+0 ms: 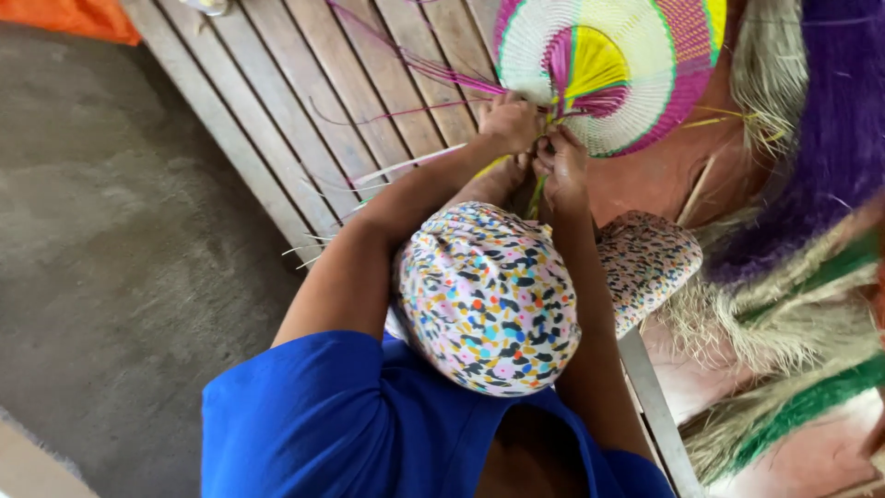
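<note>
A round woven fan in white, pink, yellow and green lies on the wooden slat platform. My left hand and my right hand meet at the fan's base, where the strands gather into a stem. Both pinch that stem with closed fingers. Loose pink strands trail from the fan to the left across the slats. Pale strands stick out under my left forearm. My bent knee in speckled multicoloured cloth sits just below the hands, between my arms.
Bundles of dyed fibre lie at the right: purple, green and straw-coloured. A grey concrete floor spreads to the left. An orange cloth shows at the top left corner.
</note>
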